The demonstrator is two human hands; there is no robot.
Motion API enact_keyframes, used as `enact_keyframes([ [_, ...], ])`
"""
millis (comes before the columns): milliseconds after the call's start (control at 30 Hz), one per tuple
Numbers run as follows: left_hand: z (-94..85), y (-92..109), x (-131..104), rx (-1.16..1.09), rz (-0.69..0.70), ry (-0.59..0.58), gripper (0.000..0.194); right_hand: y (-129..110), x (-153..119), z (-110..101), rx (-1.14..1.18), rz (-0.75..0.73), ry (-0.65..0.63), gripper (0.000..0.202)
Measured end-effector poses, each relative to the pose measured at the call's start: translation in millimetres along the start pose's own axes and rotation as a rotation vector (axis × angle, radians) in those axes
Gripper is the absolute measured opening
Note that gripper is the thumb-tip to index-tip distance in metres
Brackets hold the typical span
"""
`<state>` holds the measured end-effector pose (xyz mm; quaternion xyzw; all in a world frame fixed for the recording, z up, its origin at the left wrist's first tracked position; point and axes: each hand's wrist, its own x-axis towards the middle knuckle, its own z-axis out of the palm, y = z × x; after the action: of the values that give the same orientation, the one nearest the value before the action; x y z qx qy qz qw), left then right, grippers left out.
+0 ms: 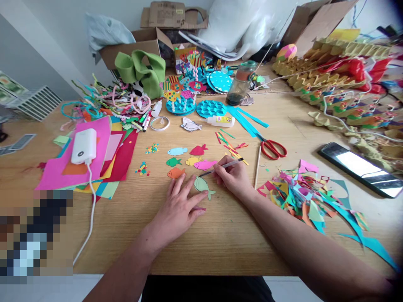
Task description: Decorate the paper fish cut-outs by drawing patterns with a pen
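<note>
My right hand [231, 173] pinches a slim dark pen [235, 162], its tip beside the head of a pale green paper fish [202, 186]. Fingers spread, my left hand [181, 202] lies on the table, its fingertips touching that fish. Part of a dark pink paper piece [200, 209] shows by the left thumb. Just beyond my hands are paper fish: orange [176, 172], pink [204, 165], yellow [191, 161], green [174, 162], red [199, 149] and light blue [177, 151]. Some carry drawn lines.
Red-handled scissors [273, 149], a wooden stick [257, 165] and paper scraps [304, 191] lie right, with a phone [362, 167] beyond. A glue bottle [222, 121] and glass jar [241, 84] are farther back. Left, a white power bank [84, 145] with cable rests on coloured sheets [59, 172].
</note>
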<state>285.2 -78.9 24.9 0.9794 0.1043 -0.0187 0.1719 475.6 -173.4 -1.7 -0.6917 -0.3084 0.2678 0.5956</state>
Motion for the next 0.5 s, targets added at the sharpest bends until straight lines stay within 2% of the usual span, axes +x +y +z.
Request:
enact_keyframes([
  [500,2.4,-1.2,0.0,0.01,0.014,0.016,0.041,1.4,0.1,0.5,0.009,-0.005,-0.007,0.021],
])
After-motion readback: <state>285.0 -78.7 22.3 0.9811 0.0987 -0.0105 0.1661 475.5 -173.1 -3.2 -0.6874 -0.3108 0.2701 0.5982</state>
